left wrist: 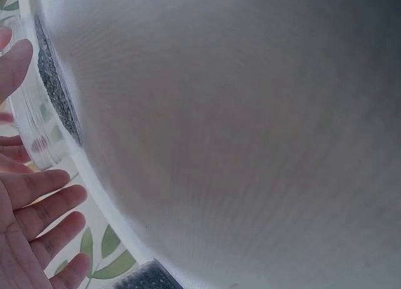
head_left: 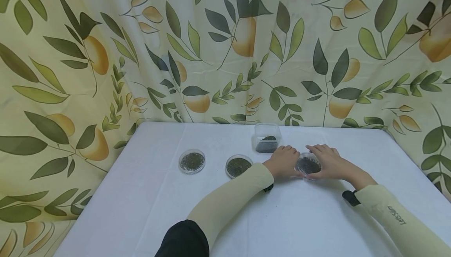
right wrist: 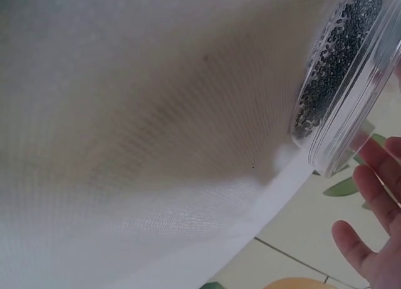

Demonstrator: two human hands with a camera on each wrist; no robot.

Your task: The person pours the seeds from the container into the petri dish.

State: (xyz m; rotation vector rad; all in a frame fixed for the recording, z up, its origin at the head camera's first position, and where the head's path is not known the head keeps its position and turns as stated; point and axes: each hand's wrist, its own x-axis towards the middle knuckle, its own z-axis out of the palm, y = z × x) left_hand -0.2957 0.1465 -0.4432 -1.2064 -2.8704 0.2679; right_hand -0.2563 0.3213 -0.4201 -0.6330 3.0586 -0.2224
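A round clear petri dish (head_left: 308,164) of dark granules sits between the two hands near the middle right of the table. My left hand (head_left: 283,162) holds its left side, thumb near the front rim; the left wrist view shows the other fingers spread. From the right, my right hand (head_left: 331,164) holds the dish, fingers around the back and thumb at the front. In the right wrist view, the dish (right wrist: 338,69) shows a clear raised rim over the granules, with spread fingers below it. Some fingertip contacts are hidden.
A clear plastic box (head_left: 266,139) with dark granules stands behind my left hand. Farther left are two more petri dishes, one (head_left: 238,166) beside my left sleeve and another (head_left: 192,161) beyond it. The white-covered table (head_left: 158,210) meets a leaf-patterned curtain (head_left: 225,65) behind.
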